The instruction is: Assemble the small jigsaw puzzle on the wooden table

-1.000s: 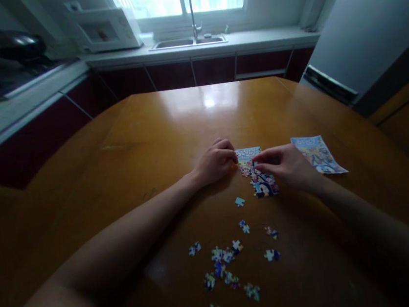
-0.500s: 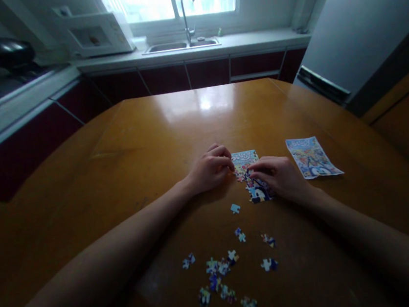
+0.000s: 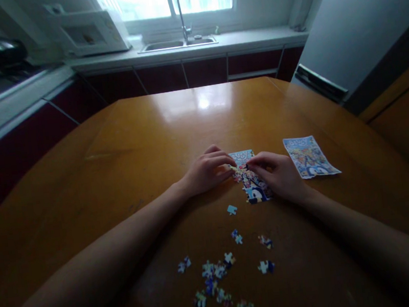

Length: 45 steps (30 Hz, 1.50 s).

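A partly assembled jigsaw puzzle (image 3: 256, 193) lies flat on the table, with pale lettering at its far end and a blue cartoon dog's face at its near end. My left hand (image 3: 209, 171) is at its left edge, fingers stretched out and apart from the thumb, fingertips touching the edge. My right hand (image 3: 278, 172) reaches over the puzzle from the right. Its thumb and forefinger are pinched on a small dark jigsaw piece (image 3: 248, 167) at the middle of the puzzle, mostly covered by the fingertips. A light-blue loose piece (image 3: 232, 210) lies just nearer to me.
Several loose jigsaw pieces (image 3: 211, 286) are scattered on the near part of the wooden table (image 3: 144, 145). To the right of the puzzle lies a creased picture sheet (image 3: 310, 157) with the same design. Beyond the table are a sink (image 3: 162, 46), a microwave (image 3: 89, 33) and a fridge (image 3: 363, 22).
My right fingertips have shifted slightly away from me over the puzzle. The fingers of my left hand have straightened a little along its edge. The whole view has moved slightly.
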Each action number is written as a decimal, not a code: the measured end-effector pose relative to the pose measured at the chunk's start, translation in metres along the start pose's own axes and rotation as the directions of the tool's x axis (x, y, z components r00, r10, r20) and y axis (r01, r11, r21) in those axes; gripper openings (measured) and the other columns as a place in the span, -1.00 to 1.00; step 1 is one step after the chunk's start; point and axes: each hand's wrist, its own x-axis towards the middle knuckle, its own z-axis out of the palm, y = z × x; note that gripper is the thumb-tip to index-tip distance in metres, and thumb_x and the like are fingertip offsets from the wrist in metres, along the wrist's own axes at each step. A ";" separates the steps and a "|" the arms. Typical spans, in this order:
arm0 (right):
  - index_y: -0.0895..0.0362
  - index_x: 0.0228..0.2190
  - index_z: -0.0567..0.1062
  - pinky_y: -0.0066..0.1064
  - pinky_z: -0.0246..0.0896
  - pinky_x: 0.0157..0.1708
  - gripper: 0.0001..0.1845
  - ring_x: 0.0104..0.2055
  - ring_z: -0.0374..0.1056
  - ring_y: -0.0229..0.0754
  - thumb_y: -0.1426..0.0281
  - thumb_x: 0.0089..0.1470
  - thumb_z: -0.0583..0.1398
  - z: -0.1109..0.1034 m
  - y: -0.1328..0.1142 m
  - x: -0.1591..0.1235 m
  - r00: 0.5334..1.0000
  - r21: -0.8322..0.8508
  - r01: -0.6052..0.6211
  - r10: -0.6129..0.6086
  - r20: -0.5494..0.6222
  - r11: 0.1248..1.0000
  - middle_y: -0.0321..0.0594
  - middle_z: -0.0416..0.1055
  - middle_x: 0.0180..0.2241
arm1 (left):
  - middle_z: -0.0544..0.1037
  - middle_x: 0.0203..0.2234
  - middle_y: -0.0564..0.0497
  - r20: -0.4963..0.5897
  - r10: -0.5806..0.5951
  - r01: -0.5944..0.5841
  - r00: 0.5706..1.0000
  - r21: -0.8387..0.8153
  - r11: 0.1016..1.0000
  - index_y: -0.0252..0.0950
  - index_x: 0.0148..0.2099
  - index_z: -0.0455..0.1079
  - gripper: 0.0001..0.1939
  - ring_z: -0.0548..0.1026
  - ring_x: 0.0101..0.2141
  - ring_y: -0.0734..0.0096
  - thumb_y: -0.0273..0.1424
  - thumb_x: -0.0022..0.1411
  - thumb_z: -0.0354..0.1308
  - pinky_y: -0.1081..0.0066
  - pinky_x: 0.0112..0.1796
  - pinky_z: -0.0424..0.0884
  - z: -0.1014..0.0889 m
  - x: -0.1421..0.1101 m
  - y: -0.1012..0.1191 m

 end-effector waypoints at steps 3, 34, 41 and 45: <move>0.15 -0.21 0.60 -0.29 0.33 -0.19 -0.81 -0.19 0.45 -0.16 0.37 0.20 0.20 0.000 0.000 0.001 0.998 0.017 0.037 -0.038 0.045 0.999 -0.14 0.57 -0.24 | 0.61 -0.26 -0.01 0.008 0.011 -0.011 1.000 -0.002 1.000 -0.20 -0.16 0.52 -0.88 0.41 -0.21 0.32 -0.30 0.31 0.22 0.29 -0.12 0.37 0.000 0.000 0.000; 0.11 -0.07 0.44 -0.35 0.24 -0.39 -0.71 -0.41 0.35 -0.25 0.37 0.15 0.25 0.008 0.005 0.002 0.987 0.238 -0.066 0.029 0.155 0.969 -0.28 0.49 -0.39 | 0.64 -0.26 0.02 0.011 0.236 -0.236 0.972 0.064 0.970 -0.18 -0.13 0.53 -0.88 0.44 -0.23 0.36 -0.36 0.26 0.27 0.35 -0.17 0.43 -0.002 0.004 0.015; 0.15 -0.21 0.52 -0.37 0.20 -0.48 -0.83 -0.48 0.32 -0.26 0.38 0.16 0.20 0.005 0.003 0.006 0.988 0.135 -0.106 0.119 -0.093 0.985 -0.24 0.48 -0.42 | 0.62 -0.30 0.02 0.081 0.211 -0.212 0.974 0.004 0.977 -0.17 -0.20 0.56 -0.92 0.44 -0.24 0.35 -0.34 0.24 0.29 0.32 -0.17 0.41 -0.003 0.003 0.009; 0.14 -0.26 0.55 -0.38 0.16 -0.50 -0.85 -0.50 0.29 -0.27 0.39 0.15 0.19 0.005 0.006 0.005 0.991 0.091 -0.090 0.099 -0.091 0.992 -0.25 0.49 -0.44 | 0.63 -0.33 0.02 0.114 0.198 -0.197 0.974 -0.017 0.980 -0.16 -0.23 0.57 -0.91 0.44 -0.26 0.34 -0.30 0.24 0.29 0.31 -0.19 0.39 -0.002 0.002 0.007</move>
